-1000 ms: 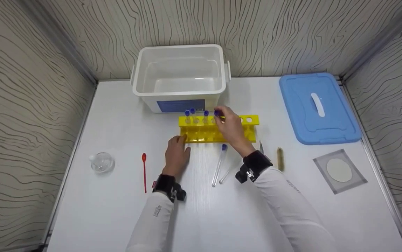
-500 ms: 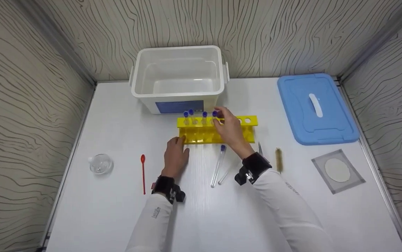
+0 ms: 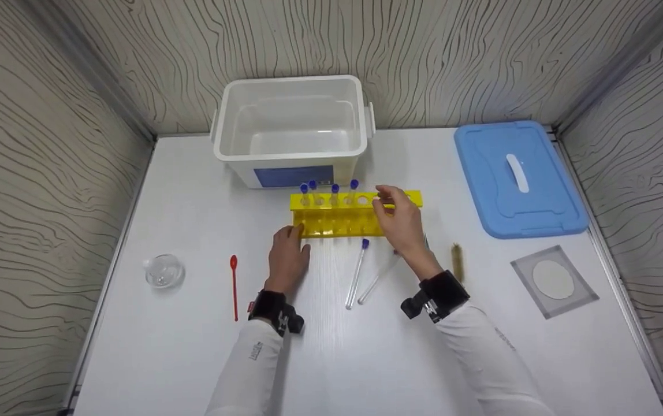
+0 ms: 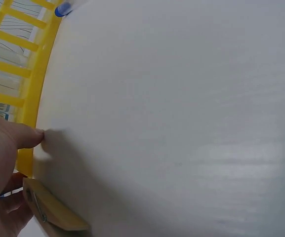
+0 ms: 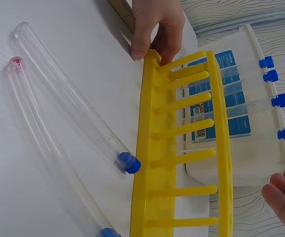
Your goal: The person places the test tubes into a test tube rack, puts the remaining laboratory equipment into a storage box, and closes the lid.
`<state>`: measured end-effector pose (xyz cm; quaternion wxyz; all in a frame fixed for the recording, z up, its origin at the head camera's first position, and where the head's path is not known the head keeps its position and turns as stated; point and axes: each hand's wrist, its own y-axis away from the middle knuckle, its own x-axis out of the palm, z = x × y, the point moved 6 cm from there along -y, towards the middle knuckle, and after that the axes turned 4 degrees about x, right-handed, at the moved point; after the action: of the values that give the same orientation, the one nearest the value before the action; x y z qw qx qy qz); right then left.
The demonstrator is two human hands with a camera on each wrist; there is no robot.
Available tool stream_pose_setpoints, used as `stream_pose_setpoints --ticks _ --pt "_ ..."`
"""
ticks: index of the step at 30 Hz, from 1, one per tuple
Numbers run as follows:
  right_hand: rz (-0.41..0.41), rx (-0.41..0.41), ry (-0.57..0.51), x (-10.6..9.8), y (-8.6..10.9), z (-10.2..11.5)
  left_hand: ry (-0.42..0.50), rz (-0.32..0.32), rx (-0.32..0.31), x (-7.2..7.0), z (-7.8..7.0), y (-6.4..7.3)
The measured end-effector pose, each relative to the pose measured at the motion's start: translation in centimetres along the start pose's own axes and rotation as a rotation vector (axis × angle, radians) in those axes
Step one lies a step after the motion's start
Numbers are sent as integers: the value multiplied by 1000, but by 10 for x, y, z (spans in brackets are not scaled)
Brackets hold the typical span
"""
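A yellow test tube rack (image 3: pixel 337 222) stands mid-table. Several blue-capped test tubes (image 3: pixel 335 189) sit upright in its left holes. My left hand (image 3: pixel 287 258) grips the rack's left end; in the left wrist view its thumb (image 4: pixel 28 136) lies along the base. Over the rack's right part is my right hand (image 3: pixel 402 222), fingers loosely bent and holding nothing; its fingertips show apart from the rack in the right wrist view. Two more capped tubes lie in front: one test tube (image 3: pixel 357 274) in full view, the other test tube (image 3: pixel 376 283) with its cap partly hidden by the right hand.
Behind the rack stands a white bin (image 3: pixel 291 147), with its blue lid (image 3: pixel 522 196) at the right. A red spoon (image 3: pixel 234 289) and a glass dish (image 3: pixel 164 271) lie left. At right are a brush (image 3: pixel 457 263) and a grey square with a white disc (image 3: pixel 554 280).
My right hand has let go of the fourth tube from the left, which stays in the rack, and has moved right. My left hand has stayed at the rack's end.
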<state>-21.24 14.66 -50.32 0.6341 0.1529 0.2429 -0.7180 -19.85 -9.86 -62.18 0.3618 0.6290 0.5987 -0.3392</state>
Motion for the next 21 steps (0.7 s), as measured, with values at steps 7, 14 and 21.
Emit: stream_pose_setpoints --ticks 7,14,21 --pt "-56 53 11 -17 13 -17 -1 -8 13 0 0 0" --pt "-54 150 68 -21 28 -38 2 -8 15 1 1 0" --pt "-77 205 99 -18 41 -59 3 -14 28 0 1 1"
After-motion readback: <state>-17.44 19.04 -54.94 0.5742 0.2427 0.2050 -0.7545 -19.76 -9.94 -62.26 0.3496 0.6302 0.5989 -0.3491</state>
